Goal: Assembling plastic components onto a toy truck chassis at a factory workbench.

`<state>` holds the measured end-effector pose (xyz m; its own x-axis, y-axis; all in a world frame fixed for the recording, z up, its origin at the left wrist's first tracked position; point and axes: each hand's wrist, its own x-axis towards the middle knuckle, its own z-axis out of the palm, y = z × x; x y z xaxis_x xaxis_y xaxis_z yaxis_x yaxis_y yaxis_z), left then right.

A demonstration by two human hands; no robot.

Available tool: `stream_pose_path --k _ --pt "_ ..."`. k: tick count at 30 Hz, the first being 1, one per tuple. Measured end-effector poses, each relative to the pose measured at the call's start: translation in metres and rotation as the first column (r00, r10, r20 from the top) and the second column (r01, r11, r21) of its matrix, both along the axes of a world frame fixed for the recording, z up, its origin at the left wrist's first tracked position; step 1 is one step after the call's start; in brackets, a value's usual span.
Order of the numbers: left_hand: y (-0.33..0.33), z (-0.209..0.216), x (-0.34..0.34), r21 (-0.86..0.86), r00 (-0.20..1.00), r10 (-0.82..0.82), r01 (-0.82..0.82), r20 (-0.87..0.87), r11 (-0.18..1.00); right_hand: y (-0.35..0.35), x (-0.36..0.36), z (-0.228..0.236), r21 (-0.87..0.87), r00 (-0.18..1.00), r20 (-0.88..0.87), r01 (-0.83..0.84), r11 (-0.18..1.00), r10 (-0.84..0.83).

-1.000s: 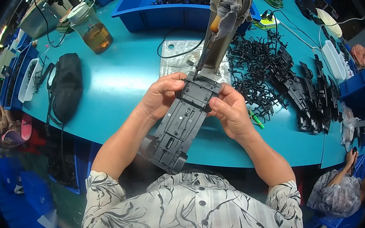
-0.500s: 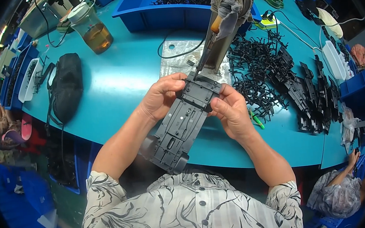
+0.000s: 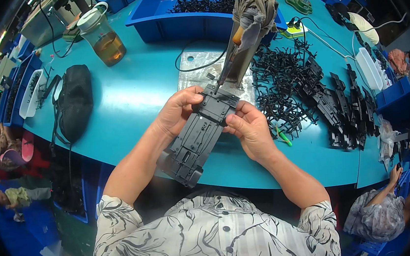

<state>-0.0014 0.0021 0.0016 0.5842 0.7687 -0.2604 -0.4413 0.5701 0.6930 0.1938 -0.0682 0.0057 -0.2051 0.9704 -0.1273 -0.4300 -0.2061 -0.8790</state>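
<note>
Both of my hands hold a long black plastic chassis (image 3: 196, 133), a toy-car-like base with screw posts and wheel-like ends, tilted over the table's front edge. My left hand (image 3: 178, 112) grips its far left side with closed fingers. Around the far right side, my right hand (image 3: 248, 126) is closed, thumb on top. A thin dark rod, which looks like a soldering iron (image 3: 226, 69) with an orange handle, points down at the chassis's far end; its tip appears to touch there. The iron is tied with grey cloth (image 3: 255, 12) to an upright post. Beneath lies a metal plate (image 3: 198, 62).
Right of the plate is a heap of small black plastic parts (image 3: 279, 81), with more chassis pieces (image 3: 333, 105) beyond. A blue bin (image 3: 170, 27) stands behind. At left are a black pouch (image 3: 77, 103) and a drink jar (image 3: 105, 41). A co-worker (image 3: 378, 215) sits at lower right.
The chassis has shifted slightly left under the iron, both hands moving with it and keeping their grip. The whole view has also shifted a little.
</note>
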Motion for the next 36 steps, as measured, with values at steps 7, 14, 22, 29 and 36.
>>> stream_pose_path --k 7,14,22,29,36 --pt "0.004 -0.006 -0.007 -0.046 0.998 0.021 -0.018 0.054 0.999 0.005 -0.007 0.010 -0.016 0.999 0.009 -0.040 0.999 0.040" --pt "0.001 0.006 -0.011 -0.115 0.991 0.132 -0.135 -0.028 0.984 0.014 -0.020 0.009 0.002 1.000 0.005 -0.017 1.000 0.017" --pt "0.001 0.008 -0.014 -0.105 0.987 0.157 -0.158 -0.011 0.982 0.015 -0.025 0.005 0.028 0.999 -0.013 0.029 0.999 -0.029" --pt "0.005 0.001 -0.018 -0.095 0.988 0.150 -0.145 0.038 0.985 0.016 -0.028 0.005 0.033 0.999 -0.028 0.039 0.999 -0.038" --pt "0.002 0.009 -0.014 -0.111 0.988 0.116 -0.104 0.100 0.988 0.014 -0.027 0.009 0.047 0.998 -0.031 0.048 0.998 -0.046"
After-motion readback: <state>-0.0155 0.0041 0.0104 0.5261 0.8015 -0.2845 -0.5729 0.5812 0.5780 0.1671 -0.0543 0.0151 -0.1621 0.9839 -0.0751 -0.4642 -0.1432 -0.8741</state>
